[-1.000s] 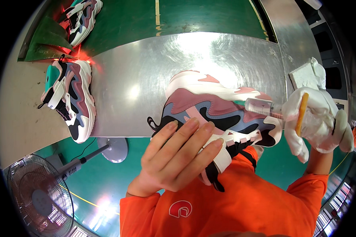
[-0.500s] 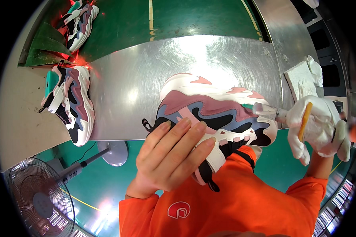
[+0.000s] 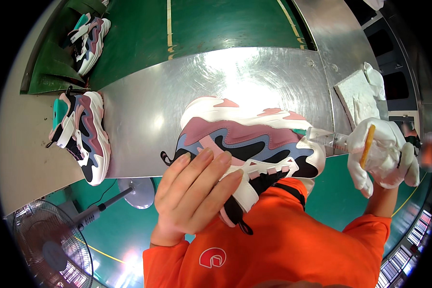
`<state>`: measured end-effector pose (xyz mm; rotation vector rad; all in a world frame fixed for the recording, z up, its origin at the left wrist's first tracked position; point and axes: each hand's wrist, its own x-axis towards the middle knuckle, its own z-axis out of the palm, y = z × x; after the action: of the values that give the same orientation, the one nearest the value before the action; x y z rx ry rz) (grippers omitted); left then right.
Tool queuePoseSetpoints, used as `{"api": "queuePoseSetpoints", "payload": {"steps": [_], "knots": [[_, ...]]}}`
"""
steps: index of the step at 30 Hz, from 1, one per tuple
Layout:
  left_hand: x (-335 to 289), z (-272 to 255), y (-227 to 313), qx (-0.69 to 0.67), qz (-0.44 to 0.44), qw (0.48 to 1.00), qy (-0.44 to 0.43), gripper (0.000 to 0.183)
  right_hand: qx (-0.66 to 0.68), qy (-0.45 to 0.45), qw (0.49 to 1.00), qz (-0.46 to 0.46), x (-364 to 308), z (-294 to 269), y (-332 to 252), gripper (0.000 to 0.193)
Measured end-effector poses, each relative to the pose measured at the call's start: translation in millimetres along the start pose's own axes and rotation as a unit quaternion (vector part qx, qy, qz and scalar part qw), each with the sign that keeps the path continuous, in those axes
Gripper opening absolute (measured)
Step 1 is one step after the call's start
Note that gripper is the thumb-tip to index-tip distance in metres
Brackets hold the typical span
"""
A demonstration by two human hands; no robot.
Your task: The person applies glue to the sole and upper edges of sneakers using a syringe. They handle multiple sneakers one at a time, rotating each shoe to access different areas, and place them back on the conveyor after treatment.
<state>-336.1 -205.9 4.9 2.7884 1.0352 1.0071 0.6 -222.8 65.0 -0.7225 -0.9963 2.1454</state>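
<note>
At the near edge of a shiny, scratched metal surface (image 3: 139,144), a chunky shoe (image 3: 240,137) in mauve, blue-grey, black and white is lying on its side. Its toe is pointing right, its white sole is facing away from the person, and its strap and opening are hanging past the edge toward an orange shirt (image 3: 273,235). The bare left hand (image 3: 187,194) is laying 4 slightly bent fingers across the upper near the heel; its thumb is hiding from view, so whether it is gripping I cannot tell. The white-gloved right hand (image 3: 381,153) is gripping a clear plastic syringe (image 3: 329,138), whose green tip is pointing at the seam between upper and sole near the toe. An orange-yellow stick (image 3: 367,146) is resting against this hand. Behind it, a white cloth pad (image 3: 357,98) is lying on metal. Far left, 1 matching shoe with a green insert (image 3: 93,129) is lying on its side, and another matching shoe (image 3: 92,45) is resting on a dark-green belt (image 3: 216,29). Below, a black wire-caged fan (image 3: 53,249) is standing on a green floor (image 3: 139,235).
</note>
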Motion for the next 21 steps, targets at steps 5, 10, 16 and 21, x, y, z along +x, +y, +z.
{"api": "queuePoseSetpoints", "payload": {"steps": [5, 10, 16, 21], "knots": [[-0.7, 1.6, 1.8, 0.014, -0.005, 1.0, -0.001, 0.018, 0.011, 0.004, 0.999, -0.03, -7.4, -6.1, 7.7, 0.066], [2.2, 0.8, 4.7, 0.022, -0.012, 1.0, -0.006, 0.017, 0.022, 0.013, 0.998, -0.056, -15.4, -10.8, 15.4, 0.064], [5.0, -0.4, 8.1, 0.033, -0.019, 0.999, -0.016, 0.016, 0.041, 0.019, 0.995, -0.088, -25.0, -16.4, 24.8, 0.062], [7.1, 0.8, 11.1, 0.046, -0.019, 0.999, -0.018, 0.015, 0.052, 0.024, 0.991, -0.12, -33.4, -22.3, 34.3, 0.059]]}}
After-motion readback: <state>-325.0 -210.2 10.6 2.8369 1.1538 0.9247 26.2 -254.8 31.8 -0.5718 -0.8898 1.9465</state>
